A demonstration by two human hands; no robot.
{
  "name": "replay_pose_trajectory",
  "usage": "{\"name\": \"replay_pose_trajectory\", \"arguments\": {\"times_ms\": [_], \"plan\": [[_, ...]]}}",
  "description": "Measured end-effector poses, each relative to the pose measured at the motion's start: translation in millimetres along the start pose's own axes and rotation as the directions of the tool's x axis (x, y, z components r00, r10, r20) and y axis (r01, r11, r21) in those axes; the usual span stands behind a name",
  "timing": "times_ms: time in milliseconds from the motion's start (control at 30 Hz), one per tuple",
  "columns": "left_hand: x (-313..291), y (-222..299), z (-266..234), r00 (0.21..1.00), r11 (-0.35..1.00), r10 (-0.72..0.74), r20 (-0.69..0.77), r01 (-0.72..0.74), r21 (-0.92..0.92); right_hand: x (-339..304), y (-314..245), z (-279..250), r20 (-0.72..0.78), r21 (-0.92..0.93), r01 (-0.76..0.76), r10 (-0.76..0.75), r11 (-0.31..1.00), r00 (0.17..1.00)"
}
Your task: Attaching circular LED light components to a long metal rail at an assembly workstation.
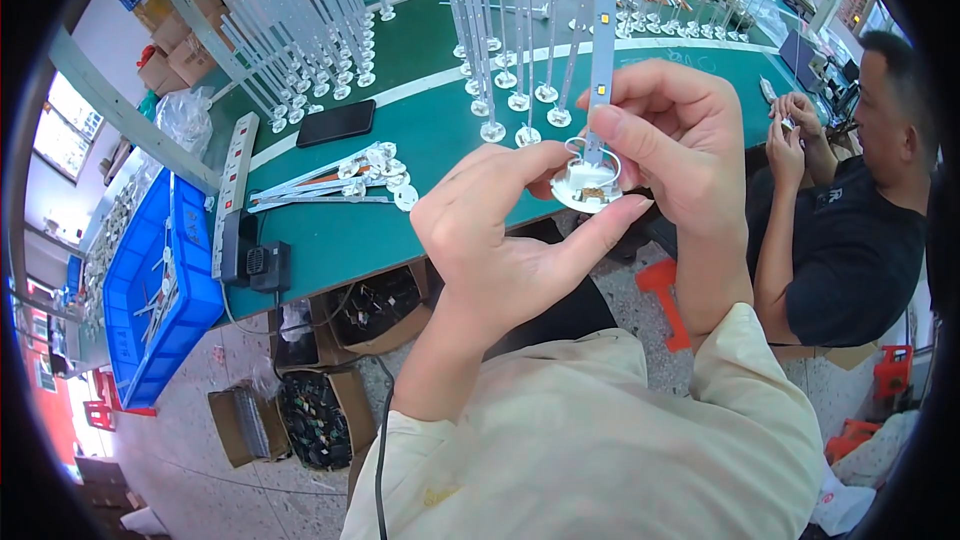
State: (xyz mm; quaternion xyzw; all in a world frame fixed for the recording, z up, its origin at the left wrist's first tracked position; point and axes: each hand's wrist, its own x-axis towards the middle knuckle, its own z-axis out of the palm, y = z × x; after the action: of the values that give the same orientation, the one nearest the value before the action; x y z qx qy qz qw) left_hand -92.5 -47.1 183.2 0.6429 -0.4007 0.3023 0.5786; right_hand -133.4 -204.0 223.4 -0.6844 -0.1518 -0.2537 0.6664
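Both hands hold one LED strip assembly above the near edge of the green table. Its narrow grey LED strip point(602, 45) stands upright with small yellow LEDs along it, and white wires loop at its foot. The round white base point(588, 195) is pinched at its rim between the thumb and fingers of my left hand point(500, 240). My right hand point(685, 140) grips the lower strip between thumb and index finger; its other fingers are partly hidden behind. The top of the strip runs out of view.
Several similar assemblies point(490, 130) stand across the table point(420, 170); others lie beside a black phone point(337, 123). A power strip point(233, 190) and blue crate point(170, 300) are at left. Boxes of parts point(325, 418) sit below. A co-worker point(850, 190) sits at right.
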Motion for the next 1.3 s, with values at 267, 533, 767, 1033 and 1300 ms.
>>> {"name": "replay_pose_trajectory", "arguments": {"times_ms": [267,533,767,1033,1300], "plan": [[-29,-64,-20,0.990,0.992,-0.042,0.133,0.026,0.126,-5,61,19,0.064,-0.141,-0.102,0.112,0.985,0.992],[-118,-158,-42,0.939,0.909,-0.327,0.105,0.282,0.308,-41,200,65,0.126,-0.555,-0.022,0.110,0.831,0.986],[-124,-177,-50,0.884,0.870,-0.427,0.190,0.344,0.354,-53,230,76,0.130,-0.561,0.063,0.012,0.826,0.991],[-114,-175,-61,0.877,0.895,-0.430,0.216,0.382,0.231,-51,227,76,0.116,-0.582,0.013,0.067,0.813,0.991],[-110,-173,-62,0.855,0.873,-0.472,0.212,0.420,0.248,-35,218,80,0.134,-0.656,-0.016,0.138,0.755,0.981]]}}
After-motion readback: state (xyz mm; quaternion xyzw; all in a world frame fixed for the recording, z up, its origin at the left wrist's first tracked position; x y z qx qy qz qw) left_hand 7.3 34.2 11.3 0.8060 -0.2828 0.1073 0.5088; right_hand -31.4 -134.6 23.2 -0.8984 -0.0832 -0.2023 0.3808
